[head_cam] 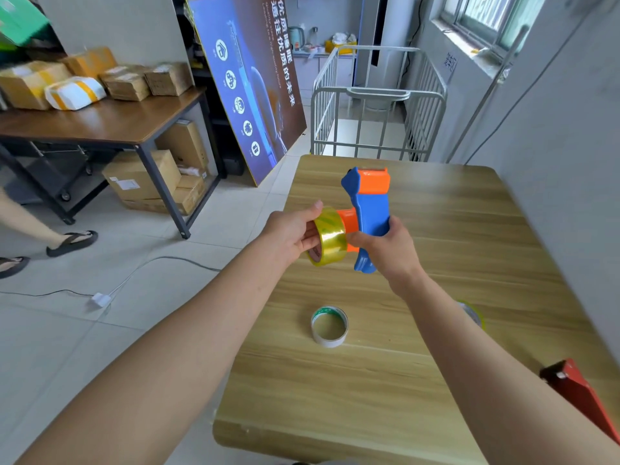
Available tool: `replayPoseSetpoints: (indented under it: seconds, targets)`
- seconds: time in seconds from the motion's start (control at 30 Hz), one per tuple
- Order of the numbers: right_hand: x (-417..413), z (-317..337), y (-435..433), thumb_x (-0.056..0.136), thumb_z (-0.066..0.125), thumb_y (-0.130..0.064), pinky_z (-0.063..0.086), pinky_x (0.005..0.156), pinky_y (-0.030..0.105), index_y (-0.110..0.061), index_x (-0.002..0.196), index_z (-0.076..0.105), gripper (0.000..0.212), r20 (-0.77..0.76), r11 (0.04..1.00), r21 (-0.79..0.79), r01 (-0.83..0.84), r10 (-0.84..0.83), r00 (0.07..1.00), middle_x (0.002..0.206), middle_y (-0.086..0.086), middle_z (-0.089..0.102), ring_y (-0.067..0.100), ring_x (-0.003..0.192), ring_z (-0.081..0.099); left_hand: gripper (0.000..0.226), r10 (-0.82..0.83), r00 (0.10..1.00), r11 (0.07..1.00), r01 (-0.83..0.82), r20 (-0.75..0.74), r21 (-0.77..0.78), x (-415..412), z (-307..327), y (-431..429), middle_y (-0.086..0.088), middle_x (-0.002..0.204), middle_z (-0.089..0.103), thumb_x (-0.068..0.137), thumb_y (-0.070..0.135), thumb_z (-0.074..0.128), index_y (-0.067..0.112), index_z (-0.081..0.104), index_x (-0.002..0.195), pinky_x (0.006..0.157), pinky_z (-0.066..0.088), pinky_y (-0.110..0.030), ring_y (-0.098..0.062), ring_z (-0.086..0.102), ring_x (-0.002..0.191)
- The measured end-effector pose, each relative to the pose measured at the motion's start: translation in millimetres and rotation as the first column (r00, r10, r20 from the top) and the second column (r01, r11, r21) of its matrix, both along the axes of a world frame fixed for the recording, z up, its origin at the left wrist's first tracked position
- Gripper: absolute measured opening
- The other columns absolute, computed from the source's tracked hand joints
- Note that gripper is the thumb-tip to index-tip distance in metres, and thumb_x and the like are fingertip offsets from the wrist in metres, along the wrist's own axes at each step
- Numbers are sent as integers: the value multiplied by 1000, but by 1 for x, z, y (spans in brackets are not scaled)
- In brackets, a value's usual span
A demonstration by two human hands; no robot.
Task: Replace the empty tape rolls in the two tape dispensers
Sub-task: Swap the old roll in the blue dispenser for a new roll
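Observation:
Above the wooden table (453,229), my right hand (382,245) grips the handle of a blue and orange tape dispenser (370,209), held upright. My left hand (292,234) holds a yellowish clear tape roll (330,236) at the dispenser's orange hub, which pokes out toward the roll. An empty white cardboard core (329,326) lies flat on the table below. Another tape roll (472,313) is partly hidden behind my right forearm. At the right edge, a red dispenser (580,394) is partly in view.
The table stands against a white wall on the right. To the left are a tiled floor with a cable and plug (100,299), a brown desk with parcels (100,119), a person's sandalled feet (70,241), and a metal cage cart (375,105) beyond.

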State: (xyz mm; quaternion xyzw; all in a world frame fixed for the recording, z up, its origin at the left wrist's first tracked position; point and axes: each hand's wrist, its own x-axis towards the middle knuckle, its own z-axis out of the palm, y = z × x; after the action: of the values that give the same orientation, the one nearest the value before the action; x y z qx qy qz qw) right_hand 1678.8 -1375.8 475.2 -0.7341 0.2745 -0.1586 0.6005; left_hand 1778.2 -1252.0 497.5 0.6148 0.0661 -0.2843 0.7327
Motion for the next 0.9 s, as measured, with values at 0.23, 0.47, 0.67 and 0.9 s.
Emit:
replayPoseSetpoints:
  seconds: [0.23,0.47,0.67,0.9]
  targets:
    - [4,-7,10,70,76,-22,40,56,24,-14,95,53,35,-34,999,3,-36,36,999,82,-1,55,13,66,52,32,41,999,999,-41,-4,14,1,-4,10,-13,81,67,78,19,72,-2,60,99,55,59,-29,-20,67,69]
    - [11,-7,17,67,78,-22,39,57,25,-13,100,53,41,-72,992,1,-123,123,990,82,-2,53,14,66,51,30,-16,1000,1000,16,2,27,-2,-6,18,-15,91,68,81,19,69,-1,60,101,60,59,-30,-23,68,79]
    - [10,-19,24,65,77,-13,45,68,29,-9,106,57,45,41,963,235,-133,126,991,87,3,59,18,75,55,20,-213,931,933,104,295,345,-17,-10,15,0,68,50,79,18,70,8,59,91,55,38,-25,-14,46,60]
    - [1,-30,18,62,73,-11,40,77,34,-10,96,59,38,210,884,386,-264,195,958,81,4,55,21,79,51,35,-468,675,812,74,571,579,-26,-16,22,9,60,44,65,20,81,22,47,56,66,42,-31,-15,45,65]
